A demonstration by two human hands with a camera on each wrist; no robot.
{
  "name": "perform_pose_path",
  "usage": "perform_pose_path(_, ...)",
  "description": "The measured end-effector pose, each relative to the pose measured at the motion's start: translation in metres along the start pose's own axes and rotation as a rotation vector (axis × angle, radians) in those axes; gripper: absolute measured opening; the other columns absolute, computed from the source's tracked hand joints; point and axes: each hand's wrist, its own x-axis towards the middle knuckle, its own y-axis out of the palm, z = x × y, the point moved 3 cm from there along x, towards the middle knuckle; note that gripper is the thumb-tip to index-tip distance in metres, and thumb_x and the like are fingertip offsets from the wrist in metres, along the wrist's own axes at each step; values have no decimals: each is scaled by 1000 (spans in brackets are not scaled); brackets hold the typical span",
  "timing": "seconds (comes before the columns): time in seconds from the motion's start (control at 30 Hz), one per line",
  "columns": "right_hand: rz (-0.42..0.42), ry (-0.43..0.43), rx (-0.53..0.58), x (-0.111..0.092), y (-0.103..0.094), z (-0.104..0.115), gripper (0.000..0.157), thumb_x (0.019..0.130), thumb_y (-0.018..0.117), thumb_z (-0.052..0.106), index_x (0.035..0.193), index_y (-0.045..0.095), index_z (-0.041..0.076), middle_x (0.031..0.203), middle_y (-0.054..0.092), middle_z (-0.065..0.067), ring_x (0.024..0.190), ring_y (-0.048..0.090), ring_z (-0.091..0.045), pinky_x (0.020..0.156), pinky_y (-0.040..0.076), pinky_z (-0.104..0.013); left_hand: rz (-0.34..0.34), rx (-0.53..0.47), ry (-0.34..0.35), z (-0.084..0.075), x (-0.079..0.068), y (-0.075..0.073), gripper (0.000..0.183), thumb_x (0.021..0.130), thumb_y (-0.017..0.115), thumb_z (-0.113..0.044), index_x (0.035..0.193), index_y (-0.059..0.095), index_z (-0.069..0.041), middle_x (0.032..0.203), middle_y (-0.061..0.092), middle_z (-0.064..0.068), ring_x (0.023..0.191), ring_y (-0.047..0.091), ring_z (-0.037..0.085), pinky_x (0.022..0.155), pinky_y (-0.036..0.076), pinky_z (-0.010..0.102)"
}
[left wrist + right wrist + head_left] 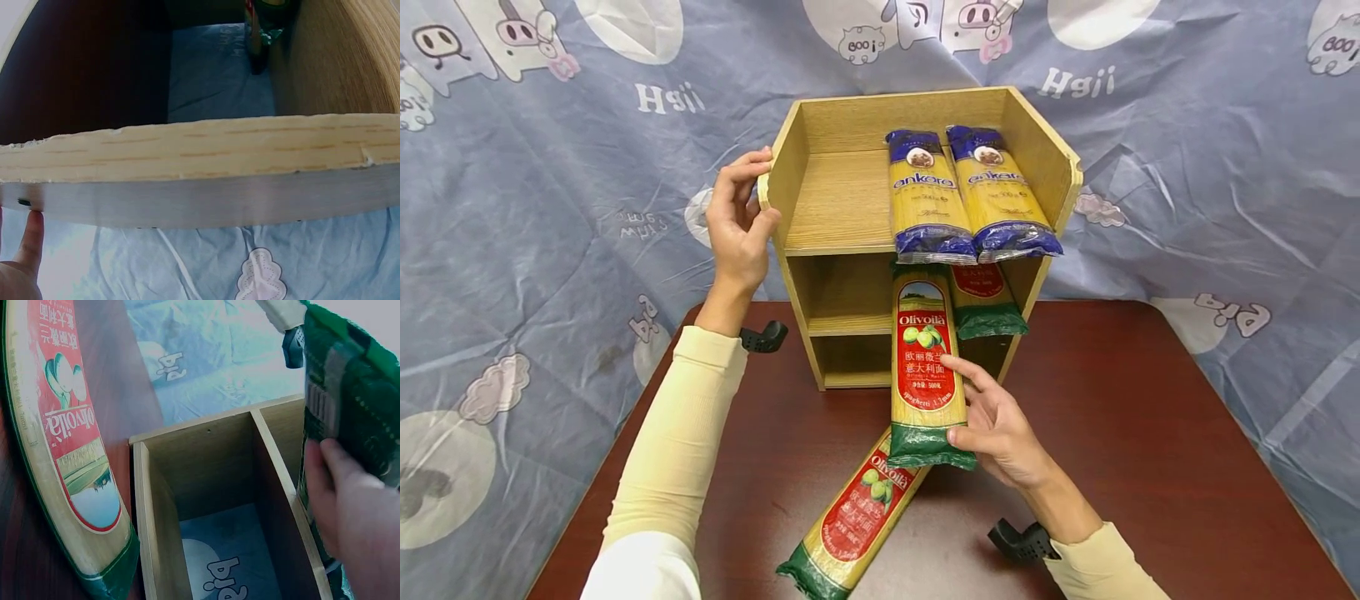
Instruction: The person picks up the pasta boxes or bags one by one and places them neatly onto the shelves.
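Note:
My right hand (1003,429) holds a pack of Olivoilà spaghetti (925,325) by its lower right edge, thumb on the front and fingers along the side. The pack's upper end is at the middle compartment of the wooden shelf (838,237), under the top board. The right wrist view shows the fingers against the pack's green back (369,406). My left hand (741,212) grips the front edge of the shelf's left side panel. A second Olivoilà pack (853,521) lies slanted on the table in front of the shelf.
Two blue-and-yellow Ankara pasta packs (928,200) lie side by side on the top board, at its right. Another green-ended pack (988,304) sticks out of the middle compartment's right side. The dark red table (1135,433) meets a patterned blue cloth (1210,167) behind.

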Motion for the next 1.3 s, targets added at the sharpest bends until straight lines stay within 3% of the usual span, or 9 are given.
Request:
perform_pose_path(0.13, 84, 18, -52, -4, 5, 0, 89, 81, 70, -16, 155, 23, -5, 145, 37, -28, 127, 53, -32, 102, 51, -42, -4, 7, -1, -1, 0, -1, 46, 73, 64, -6, 115, 60, 10, 129, 57, 25, 132, 52, 38, 101, 52, 41)
perform_pose_path(0.27, 72, 16, -127, -6, 6, -2, 92, 77, 70, -20, 155, 22, -7, 145, 37, -29, 126, 54, -30, 101, 52, -42, -1, 6, -7, -2, 0, 0, 46, 72, 64, -6, 115, 60, 11, 129, 57, 26, 132, 51, 38, 101, 52, 40)
perform_pose_path(0.5, -32, -45, -236, -2, 8, -2, 86, 76, 63, -24, 152, 27, -9, 145, 36, -29, 125, 53, -27, 99, 53, -37, -3, -4, -7, -1, 0, -1, 47, 72, 63, -4, 115, 60, 11, 128, 57, 25, 132, 51, 39, 103, 51, 43)
perform_pose_path(0.77, -145, -102, -199, 4, 3, -2, 64, 82, 53, -25, 143, 35, -17, 136, 41, -26, 121, 53, -25, 96, 55, -30, 4, 1, -3, 0, 0, -1, 47, 72, 64, -4, 116, 60, 12, 129, 57, 25, 131, 52, 39, 101, 52, 42)
perform_pose_path(0.9, -211, -94, -209, 8, 0, -1, 49, 87, 51, -23, 135, 43, -19, 133, 42, -23, 108, 53, -19, 82, 54, -19, 0, 3, 6, 0, 0, -2, 47, 73, 67, -8, 116, 60, 11, 129, 56, 26, 131, 52, 38, 102, 51, 42)
perform_pose_path(1.07, -285, -81, -229, 13, -2, -1, 38, 89, 50, -20, 127, 50, -19, 126, 44, -18, 88, 46, -13, 60, 39, -14, -2, -6, 10, 2, 1, -2, 49, 75, 72, -12, 117, 60, 11, 129, 56, 27, 131, 52, 38, 103, 51, 43)
perform_pose_path(1.3, -350, -85, -218, 26, -10, -5, 36, 89, 52, -20, 124, 55, -16, 122, 47, -14, 83, 45, -11, 58, 38, -14, 1, -12, 15, 4, -1, -1, 52, 76, 76, -18, 116, 60, 11, 129, 56, 26, 132, 52, 38, 104, 50, 43)
